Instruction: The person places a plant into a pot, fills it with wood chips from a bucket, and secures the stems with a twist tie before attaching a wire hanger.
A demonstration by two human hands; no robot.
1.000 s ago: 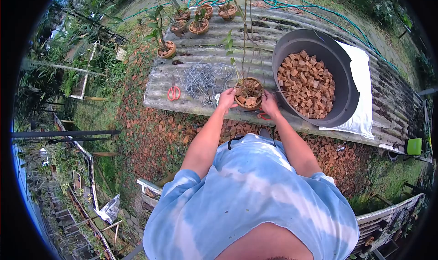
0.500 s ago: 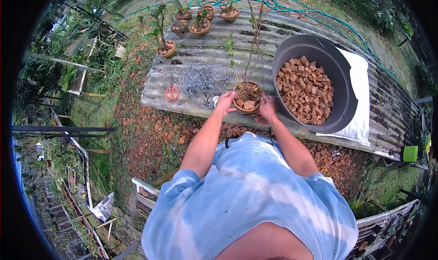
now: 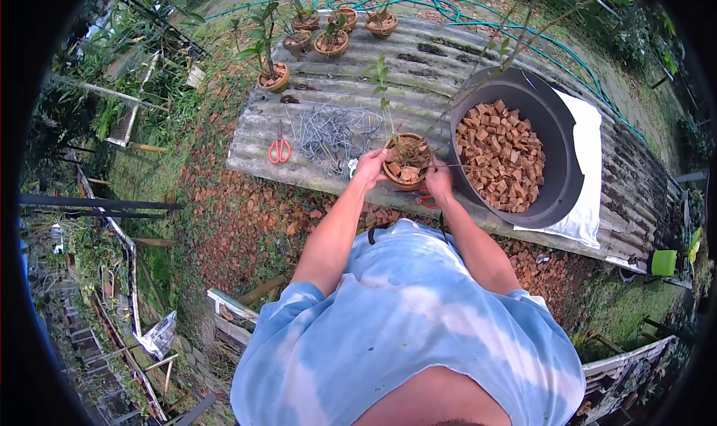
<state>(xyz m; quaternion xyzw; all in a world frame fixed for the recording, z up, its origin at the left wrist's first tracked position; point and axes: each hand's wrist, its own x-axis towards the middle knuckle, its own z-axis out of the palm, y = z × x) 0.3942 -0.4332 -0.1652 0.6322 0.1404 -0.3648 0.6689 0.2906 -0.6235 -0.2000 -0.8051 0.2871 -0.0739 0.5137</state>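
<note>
A small clay pot [image 3: 404,182] with brown chunks and a plant's roots stands near the front edge of the corrugated sheet. My left hand [image 3: 369,167] grips its left rim, thumb on top. At the right rim, the fingers of my right hand [image 3: 439,178] are pinched together on a thin wire [image 3: 457,164] that sticks out to the right. Long bare stems [image 3: 478,86] lean from the pot over the tub, while a leafy shoot [image 3: 382,82] rises at its left. Red-handled cutters [image 3: 426,199] lie beside my right hand, partly hidden.
A large dark tub [image 3: 562,179] of brown cubes [image 3: 502,157] stands on a white sack [image 3: 590,134] to the right. Left of the pot are a heap of wire pieces [image 3: 332,133] and red-handled scissors [image 3: 279,151]. Several potted plants [image 3: 331,43] line the back; a green hose [image 3: 448,7] lies beyond.
The long stems have tipped from nearly upright to leaning right across the tub. Both hands stay at the pot.
</note>
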